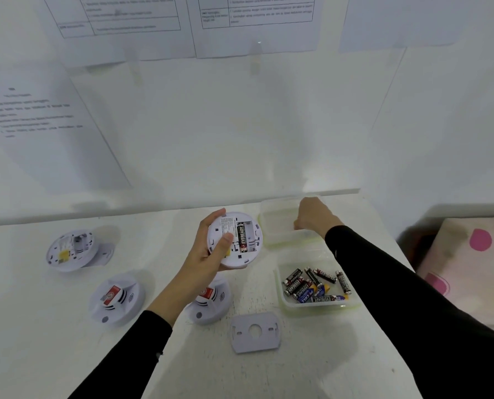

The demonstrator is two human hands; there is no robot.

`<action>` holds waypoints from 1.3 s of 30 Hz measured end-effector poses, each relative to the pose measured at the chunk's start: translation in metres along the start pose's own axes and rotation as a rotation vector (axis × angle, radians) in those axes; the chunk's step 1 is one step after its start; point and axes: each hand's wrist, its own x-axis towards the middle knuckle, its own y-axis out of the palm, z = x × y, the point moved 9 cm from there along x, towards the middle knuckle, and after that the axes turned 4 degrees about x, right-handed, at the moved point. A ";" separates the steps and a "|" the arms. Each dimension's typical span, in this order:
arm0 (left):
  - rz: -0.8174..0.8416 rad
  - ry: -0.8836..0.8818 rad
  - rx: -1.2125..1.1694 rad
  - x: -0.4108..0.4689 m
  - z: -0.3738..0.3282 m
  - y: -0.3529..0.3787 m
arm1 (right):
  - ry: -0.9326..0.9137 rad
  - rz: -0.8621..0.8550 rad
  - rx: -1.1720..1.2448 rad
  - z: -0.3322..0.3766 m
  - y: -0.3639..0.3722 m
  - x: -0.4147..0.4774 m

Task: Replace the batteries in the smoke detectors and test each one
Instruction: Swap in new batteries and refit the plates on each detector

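My left hand grips a white round smoke detector above the table, back side up. One black battery sits in its open compartment, and the slot beside it is bare. My right hand reaches into the far clear plastic container, fingers curled downward; whether they hold anything is hidden. A nearer clear container holds several loose batteries. Three more detectors lie on the table: one back side up at the far left, two face up.
A grey mounting plate lies flat near the table's front. Printed sheets hang on the white wall behind the table. A cushion with pink dots sits beyond the table's right edge.
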 end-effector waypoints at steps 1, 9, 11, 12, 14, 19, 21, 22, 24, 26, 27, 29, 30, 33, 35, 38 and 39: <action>-0.004 -0.002 -0.006 0.000 0.001 -0.001 | -0.005 -0.019 0.054 0.001 -0.001 -0.001; -0.032 -0.039 -0.030 0.000 0.005 -0.006 | -0.424 -0.255 1.276 0.067 -0.066 -0.103; -0.023 -0.042 -0.048 0.000 0.004 -0.002 | -0.497 -0.267 1.191 0.082 -0.065 -0.125; -0.019 -0.042 -0.052 0.000 0.004 0.000 | -0.521 -0.288 1.131 0.086 -0.063 -0.132; -0.002 -0.035 -0.063 0.000 0.003 0.004 | -0.558 -0.339 1.054 0.089 -0.058 -0.142; 0.011 -0.036 -0.092 -0.002 0.004 0.008 | -0.584 -0.424 0.878 0.090 -0.049 -0.141; -0.023 -0.050 -0.124 -0.002 0.006 0.006 | -0.608 -0.432 0.862 0.090 -0.046 -0.139; -0.049 -0.053 -0.147 -0.002 0.007 0.005 | -0.628 -0.438 0.856 0.092 -0.045 -0.140; -0.107 -0.056 -0.183 -0.001 0.009 0.002 | -0.656 -0.458 0.851 0.094 -0.041 -0.141; -0.154 -0.070 -0.195 -0.001 0.011 0.001 | -0.672 -0.493 0.852 0.094 -0.041 -0.143; -0.169 -0.073 -0.192 -0.001 0.012 0.001 | -0.670 -0.496 0.852 0.093 -0.040 -0.142; -0.186 -0.068 -0.166 -0.001 0.013 0.002 | -0.656 -0.451 0.870 0.092 -0.035 -0.140; -0.194 -0.061 -0.155 -0.001 0.012 0.003 | -0.648 -0.411 0.890 0.093 -0.032 -0.141; -0.220 -0.055 -0.174 0.000 0.011 0.003 | -0.597 -0.252 0.947 0.097 -0.022 -0.145; -0.233 -0.046 -0.174 -0.001 0.009 0.004 | -0.518 -0.140 1.046 0.098 -0.017 -0.147; -0.244 0.019 -0.105 -0.004 0.000 0.007 | -0.328 0.028 1.399 0.096 -0.010 -0.142; -0.256 0.044 -0.081 -0.005 -0.004 0.008 | -0.282 0.062 1.489 0.097 -0.009 -0.141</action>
